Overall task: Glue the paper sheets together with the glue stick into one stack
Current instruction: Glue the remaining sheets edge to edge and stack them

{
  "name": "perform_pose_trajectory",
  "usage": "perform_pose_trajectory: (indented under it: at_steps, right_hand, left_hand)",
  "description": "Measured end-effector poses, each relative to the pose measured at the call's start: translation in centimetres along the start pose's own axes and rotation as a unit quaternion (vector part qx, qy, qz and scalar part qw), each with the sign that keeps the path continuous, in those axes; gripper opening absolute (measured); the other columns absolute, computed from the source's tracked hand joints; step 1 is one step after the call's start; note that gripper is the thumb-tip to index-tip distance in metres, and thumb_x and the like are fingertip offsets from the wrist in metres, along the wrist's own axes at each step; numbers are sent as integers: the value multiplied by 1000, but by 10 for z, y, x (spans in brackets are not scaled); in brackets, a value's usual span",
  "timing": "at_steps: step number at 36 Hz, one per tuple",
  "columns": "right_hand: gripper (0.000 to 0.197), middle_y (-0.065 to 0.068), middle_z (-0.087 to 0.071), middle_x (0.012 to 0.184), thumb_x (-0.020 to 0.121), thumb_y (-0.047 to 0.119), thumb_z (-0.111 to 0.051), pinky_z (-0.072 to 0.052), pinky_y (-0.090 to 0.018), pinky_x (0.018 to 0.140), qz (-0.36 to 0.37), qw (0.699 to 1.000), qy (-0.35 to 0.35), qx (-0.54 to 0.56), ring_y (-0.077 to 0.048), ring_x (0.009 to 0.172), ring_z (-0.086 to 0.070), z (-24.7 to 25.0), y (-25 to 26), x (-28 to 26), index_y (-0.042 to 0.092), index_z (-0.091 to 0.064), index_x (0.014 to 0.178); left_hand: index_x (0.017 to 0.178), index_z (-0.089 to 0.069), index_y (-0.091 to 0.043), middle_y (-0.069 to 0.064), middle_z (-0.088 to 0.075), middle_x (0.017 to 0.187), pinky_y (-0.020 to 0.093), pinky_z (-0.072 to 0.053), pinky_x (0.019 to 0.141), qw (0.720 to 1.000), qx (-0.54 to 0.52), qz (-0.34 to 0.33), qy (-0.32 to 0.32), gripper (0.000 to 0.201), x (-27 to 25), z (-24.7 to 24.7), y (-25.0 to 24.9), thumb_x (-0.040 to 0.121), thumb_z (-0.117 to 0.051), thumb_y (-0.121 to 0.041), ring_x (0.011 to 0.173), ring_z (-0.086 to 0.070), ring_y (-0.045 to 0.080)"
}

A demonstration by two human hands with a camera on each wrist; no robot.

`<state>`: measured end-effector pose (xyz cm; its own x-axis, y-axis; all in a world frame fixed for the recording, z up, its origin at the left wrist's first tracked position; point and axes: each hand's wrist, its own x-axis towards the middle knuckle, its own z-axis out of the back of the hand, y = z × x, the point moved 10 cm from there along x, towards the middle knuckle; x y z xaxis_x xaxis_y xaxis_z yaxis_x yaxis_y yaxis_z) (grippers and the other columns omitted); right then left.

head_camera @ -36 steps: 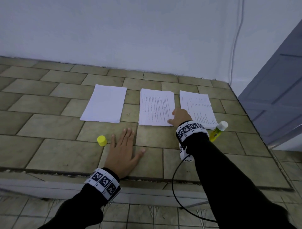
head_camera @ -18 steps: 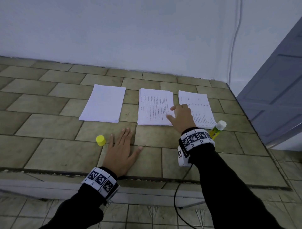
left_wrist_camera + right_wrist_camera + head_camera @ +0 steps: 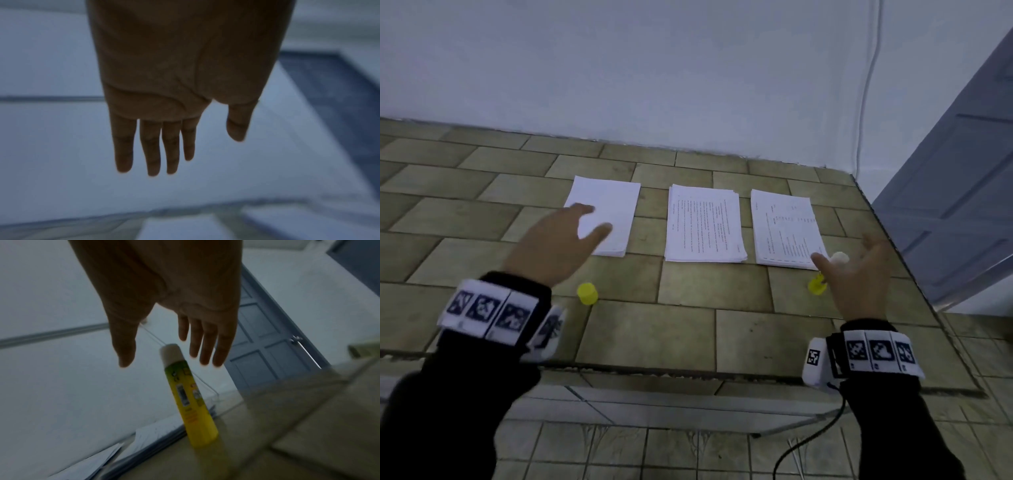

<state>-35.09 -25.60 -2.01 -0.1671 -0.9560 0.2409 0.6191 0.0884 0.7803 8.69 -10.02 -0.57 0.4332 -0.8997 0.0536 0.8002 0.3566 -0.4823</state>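
Observation:
Three paper stacks lie side by side on the tiled surface: a blank left stack (image 3: 613,212), a printed middle stack (image 3: 703,224) and a printed right stack (image 3: 784,229). The yellow glue stick (image 3: 822,277) (image 3: 191,400) stands uncapped just off the right stack's near corner. Its yellow cap (image 3: 587,293) sits apart, below the left stack. My left hand (image 3: 558,243) (image 3: 174,146) hovers with straight fingers over the left stack's near edge. My right hand (image 3: 859,274) (image 3: 174,344) hovers spread above the glue stick and holds nothing.
A white wall rises behind the papers, with a thin cable (image 3: 866,85) running down it. A blue-grey door (image 3: 962,192) stands at the right. The tiled surface (image 3: 688,335) ends in a front edge near my wrists, with a lower tiled floor beyond.
My left hand has lifted off the tiles and moved up toward the left stack. My right hand has left the middle stack and swung right, over the glue stick.

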Motion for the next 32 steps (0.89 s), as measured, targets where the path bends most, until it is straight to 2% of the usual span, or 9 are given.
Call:
perform_pose_trajectory:
  at_steps: [2,5,7,9,15,19,22,28,32]
  right_hand:
    - [81,-13,-49,135,73,32,-83,-42,-35,89,-50,997,51,11,-27,117,-51,-10,-21,1,4,-39,136]
    - [66,-14,-57,126,78,27,-79,-43,-36,81,-75,992,103,-12,-25,103,-56,-23,-36,-3,3,-46,129]
    - [54,-16,-59,124,81,21,-75,-43,-36,82,-69,991,110,-28,-29,105,-57,-26,-37,-4,2,-50,125]
    - [44,-17,-61,120,84,15,-72,-40,-33,80,-53,991,111,-45,-26,101,-57,-28,-32,-5,1,-54,121]
    - [42,-18,-63,116,84,12,-71,-36,-28,74,-21,991,121,-56,-18,87,-51,-34,-20,-9,-2,-55,120]
    - [40,-17,-64,114,84,13,-71,-36,-28,74,-25,990,125,-58,-18,87,-51,-35,-19,-9,0,-56,119]
    - [38,-16,-64,113,84,13,-71,-37,-28,74,-23,990,127,-54,-17,88,-52,-35,-18,-10,1,-57,117]
    - [36,-16,-64,112,83,12,-72,-38,-27,75,-18,991,128,-44,-17,88,-53,-37,-17,-9,1,-58,114]
    - [36,-15,-64,112,83,11,-72,-40,-28,76,-17,991,127,-38,-17,88,-54,-37,-19,-8,1,-58,115]
  left_hand:
    - [145,-41,-12,11,-47,146,42,-37,101,996,56,57,29,66,22,-7,31,94,-48,-55,128,-47,32]
    - [142,-44,-9,15,-50,142,45,-41,101,987,119,87,63,67,49,-26,57,93,-52,-55,124,-50,33]
    - [141,-45,-9,15,-51,140,45,-43,99,981,159,82,79,68,61,-39,62,93,-51,-57,122,-51,33]
    - [140,-45,-9,15,-51,139,44,-44,98,976,187,76,86,71,70,-51,64,92,-49,-61,121,-52,33]
    - [136,-46,-9,15,-54,133,41,-45,93,967,222,83,97,82,88,-73,69,85,-48,-73,115,-55,32]
    - [132,-50,-12,13,-59,123,41,-48,92,962,235,82,110,85,93,-85,80,78,-53,-78,108,-58,31]
    - [129,-52,-13,13,-60,120,39,-48,88,963,239,71,101,81,94,-85,80,79,-55,-76,105,-58,30]
    - [138,-50,-16,13,-57,131,38,-43,94,973,199,71,95,67,97,-81,86,88,-56,-61,115,-54,31]
    - [132,-53,-8,17,-56,134,39,-38,91,988,115,86,57,63,96,-65,86,94,-49,-57,116,-53,34]
